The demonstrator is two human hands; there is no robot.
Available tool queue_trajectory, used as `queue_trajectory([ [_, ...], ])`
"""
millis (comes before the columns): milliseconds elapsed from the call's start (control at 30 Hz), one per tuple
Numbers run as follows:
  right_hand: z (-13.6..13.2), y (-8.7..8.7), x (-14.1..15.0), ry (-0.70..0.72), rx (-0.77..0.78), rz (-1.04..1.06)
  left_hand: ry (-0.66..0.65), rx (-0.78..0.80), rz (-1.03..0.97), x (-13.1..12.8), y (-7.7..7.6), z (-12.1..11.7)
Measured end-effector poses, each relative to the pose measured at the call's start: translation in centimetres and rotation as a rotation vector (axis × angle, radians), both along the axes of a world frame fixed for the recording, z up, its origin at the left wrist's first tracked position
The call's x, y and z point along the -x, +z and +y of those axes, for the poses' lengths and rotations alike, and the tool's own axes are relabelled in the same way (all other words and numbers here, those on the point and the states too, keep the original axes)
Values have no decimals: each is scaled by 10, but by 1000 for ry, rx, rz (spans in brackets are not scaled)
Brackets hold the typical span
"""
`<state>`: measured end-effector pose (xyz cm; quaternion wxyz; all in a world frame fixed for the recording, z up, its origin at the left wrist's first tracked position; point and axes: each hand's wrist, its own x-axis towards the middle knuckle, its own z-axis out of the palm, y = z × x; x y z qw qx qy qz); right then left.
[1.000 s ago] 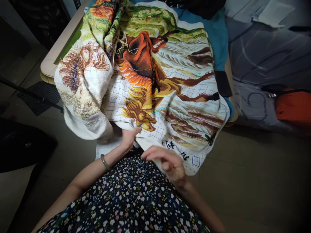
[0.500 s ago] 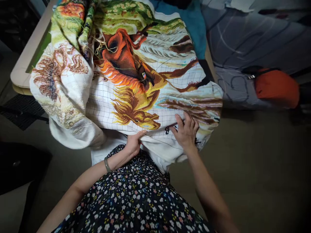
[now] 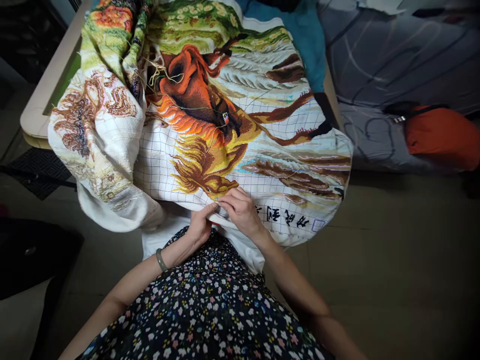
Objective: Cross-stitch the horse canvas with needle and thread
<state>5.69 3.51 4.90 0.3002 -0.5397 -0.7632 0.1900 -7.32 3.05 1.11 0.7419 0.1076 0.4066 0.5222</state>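
A large cross-stitch cloth (image 3: 157,175) with a drawn grid lies over the table edge and hangs toward my lap. It shows horses, grass and water, with a golden-maned horse head (image 3: 206,172) nearest me. My left hand (image 3: 200,225) grips the near edge, thumb on top and fingers hidden underneath. Right against that thumb, by the horse's muzzle, my right hand (image 3: 243,212) is closed in a pinch; what is between its fingertips is too small to make out. Black stitched characters (image 3: 287,216) show to its right. Loose yellowish threads (image 3: 163,75) lie higher on the cloth.
The pale-rimmed table (image 3: 35,112) supports the cloth, whose bunched left part hangs over the edge. Teal fabric (image 3: 311,45) lies behind. An orange bag (image 3: 442,132) is at the right, beside a grey patterned cover (image 3: 382,65). A dark object (image 3: 33,255) stands lower left.
My right hand has moved left from the characters to beside my left thumb, going from spread fingers to a pinch. More of the black characters now shows. The left hand keeps its grip.
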Motion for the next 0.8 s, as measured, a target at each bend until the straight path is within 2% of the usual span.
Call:
queue_trajectory([
  [167,5,0,-2,-57,46,92,20,38,-41,-2,1,1],
  [333,9,5,-3,-166,264,429,31,57,-32,-4,3,2],
  [467,10,11,-6,-134,364,598,36,56,-20,-4,3,3],
  [633,6,20,-14,-95,249,564,33,29,-28,-3,7,3],
  [800,1,21,-22,-21,175,285,31,48,-10,-3,10,2],
])
